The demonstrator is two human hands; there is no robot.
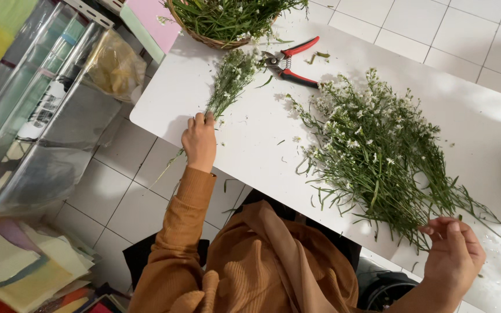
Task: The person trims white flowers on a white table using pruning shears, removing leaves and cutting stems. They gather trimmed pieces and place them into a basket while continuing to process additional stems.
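The left hand (199,141) is closed round a small bunch (230,81) lying on the desk (262,145) near the shears (290,62). The right hand (453,255) pinches stems at the base of the big pile (372,156). Best to draw one stem out slowly, so neighbours don't tangle.

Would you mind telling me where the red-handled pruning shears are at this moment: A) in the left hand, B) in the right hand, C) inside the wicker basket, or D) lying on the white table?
D: the red-handled pruning shears lie on the white table, untouched, between the wicker basket and the large pile of flower stems.
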